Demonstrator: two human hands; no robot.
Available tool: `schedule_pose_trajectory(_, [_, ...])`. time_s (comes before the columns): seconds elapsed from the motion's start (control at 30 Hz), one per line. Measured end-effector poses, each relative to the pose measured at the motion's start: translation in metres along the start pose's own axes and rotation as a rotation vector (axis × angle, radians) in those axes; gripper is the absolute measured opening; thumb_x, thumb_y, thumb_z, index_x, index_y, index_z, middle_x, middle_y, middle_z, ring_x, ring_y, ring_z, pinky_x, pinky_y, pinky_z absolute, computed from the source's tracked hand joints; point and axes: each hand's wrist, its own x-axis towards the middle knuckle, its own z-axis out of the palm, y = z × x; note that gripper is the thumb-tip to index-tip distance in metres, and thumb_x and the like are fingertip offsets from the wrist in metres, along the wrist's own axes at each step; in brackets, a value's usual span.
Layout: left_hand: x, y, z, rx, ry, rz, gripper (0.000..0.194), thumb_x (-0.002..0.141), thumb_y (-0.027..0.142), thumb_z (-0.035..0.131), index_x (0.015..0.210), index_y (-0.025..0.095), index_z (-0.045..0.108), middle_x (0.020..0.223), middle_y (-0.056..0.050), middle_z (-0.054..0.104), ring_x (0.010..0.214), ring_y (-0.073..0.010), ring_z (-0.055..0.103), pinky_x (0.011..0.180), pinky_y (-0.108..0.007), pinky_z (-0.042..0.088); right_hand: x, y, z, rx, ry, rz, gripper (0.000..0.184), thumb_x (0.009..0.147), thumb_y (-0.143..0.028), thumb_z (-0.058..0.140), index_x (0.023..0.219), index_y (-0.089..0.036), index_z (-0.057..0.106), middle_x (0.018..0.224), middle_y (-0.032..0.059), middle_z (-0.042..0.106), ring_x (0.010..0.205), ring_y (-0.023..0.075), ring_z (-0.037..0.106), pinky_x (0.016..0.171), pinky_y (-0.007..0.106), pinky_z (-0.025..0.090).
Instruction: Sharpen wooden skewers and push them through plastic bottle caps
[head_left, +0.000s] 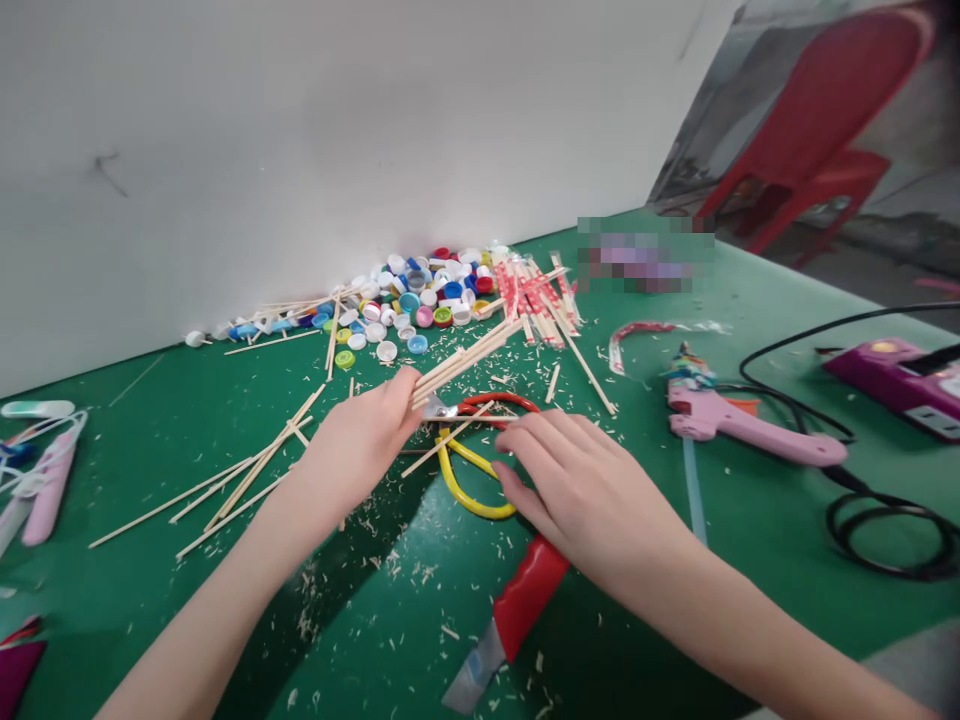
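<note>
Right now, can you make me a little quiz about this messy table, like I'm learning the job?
1. Which is nearer the pink hot glue gun: the left hand or the right hand?
2. True or false: the scissors have one yellow handle and one red handle.
3. What is in the big heap by the white wall? A: plastic bottle caps. B: marbles. C: coins.

Key: 1. The right hand. 2. True. 3. A.
</note>
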Motion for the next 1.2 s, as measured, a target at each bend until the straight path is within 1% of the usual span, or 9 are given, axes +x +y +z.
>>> schedule_pose_trajectory(0.13, [0.006,0.000,-0.004,-0.172,0.109,0.032,0.024,0.093,0.039,0.034,0.100,0.020,0.047,0.063,0.000,0.055,0.050,-0.0107,0.047,0.050,-0.024,0.028,0.010,-0.001,0.002,0.137,0.020,0.153,0.012,0.091,-0.027,0.048,0.089,-0.016,0.052,0.086,0.0063,0.060,0.080,0.0189,0.055,0.069,0.033,0.046])
schedule_pose_trajectory(0.27, [0.007,0.007,-0.021,-0.455,0.417,0.107,0.018,0.092,0.038,0.043,0.095,0.021,0.047,0.059,0.004,0.049,0.050,-0.0085,0.045,0.049,-0.023,0.031,0.016,-0.003,-0.004,0.471,-0.058,0.272,0.036,0.088,-0.036,0.055,0.118,-0.018,0.046,0.116,0.0095,0.057,0.107,0.0208,0.054,0.088,0.039,0.048])
schedule_pose_trajectory(0.4, [0.015,0.026,-0.032,-0.910,0.668,0.295,0.018,0.091,0.039,0.046,0.086,0.022,0.044,0.058,0.006,0.042,0.045,-0.0058,0.041,0.046,-0.022,0.032,0.032,-0.004,-0.014,0.721,-0.080,0.328,0.054,0.087,-0.041,0.056,0.134,-0.020,0.036,0.136,0.0095,0.045,0.126,0.0209,0.044,0.105,0.041,0.040])
schedule_pose_trajectory(0.53, [0.030,0.045,-0.023,-1.266,0.607,0.399,0.019,0.092,0.039,0.044,0.082,0.023,0.042,0.055,0.007,0.038,0.043,-0.0058,0.038,0.042,-0.022,0.032,0.049,-0.003,-0.015,0.938,-0.029,0.254,0.063,0.086,-0.039,0.060,0.138,-0.021,0.031,0.140,0.0090,0.043,0.128,0.0202,0.041,0.109,0.038,0.036])
schedule_pose_trajectory(0.7, [0.043,0.046,-0.003,-1.311,0.562,0.336,0.018,0.094,0.037,0.041,0.083,0.023,0.045,0.057,0.006,0.038,0.048,-0.0069,0.039,0.048,-0.021,0.038,0.057,0.002,-0.002,1.067,-0.050,0.272,0.060,0.083,-0.033,0.062,0.134,-0.019,0.034,0.132,0.0081,0.048,0.120,0.0191,0.048,0.105,0.037,0.041])
schedule_pose_trajectory(0.87, [0.043,0.044,0.008,-1.064,0.398,0.189,0.023,0.094,0.040,0.037,0.090,0.021,0.049,0.082,-0.002,0.054,0.075,-0.0116,0.053,0.072,-0.027,0.049,0.057,0.006,0.028,1.476,-0.205,0.337,0.067,0.081,-0.023,0.057,0.138,-0.024,0.021,0.105,0.0032,0.061,0.092,0.0155,0.061,0.077,0.032,0.055])
schedule_pose_trajectory(0.93, [0.040,0.047,0.010,-0.886,0.327,0.160,0.026,0.093,0.041,0.036,0.097,0.020,0.051,0.094,-0.005,0.055,0.092,-0.0159,0.053,0.086,-0.034,0.048,0.056,0.004,0.039,1.486,-0.203,0.412,0.062,0.077,-0.021,0.060,0.131,-0.021,0.030,0.087,-0.0009,0.062,0.079,0.0143,0.060,0.069,0.030,0.054])
schedule_pose_trajectory(1.07, [0.037,0.043,0.003,-0.629,0.188,0.172,0.034,0.091,0.045,0.039,0.106,0.018,0.052,0.112,-0.009,0.053,0.110,-0.0215,0.047,0.099,-0.040,0.041,0.059,0.002,0.048,1.528,-0.061,0.667,0.026,0.078,-0.024,0.059,0.100,-0.021,0.045,0.056,-0.0091,0.045,0.049,0.0086,0.044,0.047,0.023,0.041])
schedule_pose_trajectory(1.2, [0.036,0.019,-0.012,-0.485,0.112,0.128,0.044,0.088,0.052,0.041,0.114,0.018,0.050,0.118,-0.009,0.053,0.107,-0.0211,0.050,0.090,-0.036,0.044,0.063,0.017,0.040,1.715,0.127,0.833,0.012,0.084,-0.025,0.053,0.091,-0.022,0.044,0.049,-0.0131,0.025,0.039,0.0040,0.020,0.038,0.018,0.019])
